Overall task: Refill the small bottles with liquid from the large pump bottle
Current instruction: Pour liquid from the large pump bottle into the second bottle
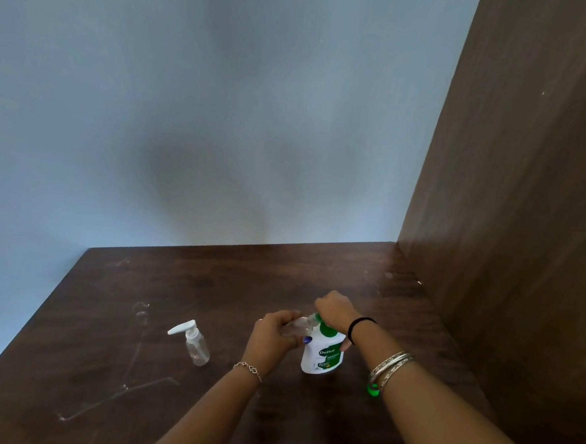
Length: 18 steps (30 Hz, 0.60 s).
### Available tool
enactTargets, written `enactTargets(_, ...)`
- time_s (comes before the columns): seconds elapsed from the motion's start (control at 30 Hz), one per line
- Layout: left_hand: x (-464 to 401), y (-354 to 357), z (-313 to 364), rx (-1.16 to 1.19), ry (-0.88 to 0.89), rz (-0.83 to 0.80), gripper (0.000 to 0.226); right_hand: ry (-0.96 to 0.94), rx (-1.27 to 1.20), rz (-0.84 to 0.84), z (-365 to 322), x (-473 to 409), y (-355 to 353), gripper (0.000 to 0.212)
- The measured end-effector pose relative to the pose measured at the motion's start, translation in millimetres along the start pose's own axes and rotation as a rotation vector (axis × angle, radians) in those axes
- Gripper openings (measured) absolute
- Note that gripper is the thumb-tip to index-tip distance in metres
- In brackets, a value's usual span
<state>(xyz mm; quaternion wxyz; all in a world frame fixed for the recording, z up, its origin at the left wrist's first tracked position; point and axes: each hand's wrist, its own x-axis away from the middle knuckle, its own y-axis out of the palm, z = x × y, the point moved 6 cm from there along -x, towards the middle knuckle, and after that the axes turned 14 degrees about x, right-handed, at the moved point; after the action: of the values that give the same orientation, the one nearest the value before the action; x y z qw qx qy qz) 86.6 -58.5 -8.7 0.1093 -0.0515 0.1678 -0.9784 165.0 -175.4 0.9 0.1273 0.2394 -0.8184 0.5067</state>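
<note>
White and green, the large pump bottle stands upright near the tabletop's right edge. Our right hand curls its fingers over the pump head; our left hand grips a clear small bottle tilted at the nozzle. Another small bottle, white pump on, stands apart toward the left edge.
</note>
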Motion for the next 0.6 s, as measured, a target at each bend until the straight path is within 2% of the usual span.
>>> enactTargets(0.2,-2,0,2,0.037,-0.003,-0.023,0.046,-0.034,0.006,-0.158,-5,4,-4,0.028)
enactTargets(0.37,-2,-1,0,0.006,-0.009,-0.006,0.046,0.011,-0.003,0.019,1,-3,0,0.029)
enactTargets(0.43,-2,-1,-1,0.017,-0.011,0.0,0.045,0.026,-0.017,0.029,3,-4,2,0.027)
enactTargets(0.6,2,2,3,0.045,-0.001,-0.01,0.042,0.017,-0.091,-0.141,-1,10,-5,0.024)
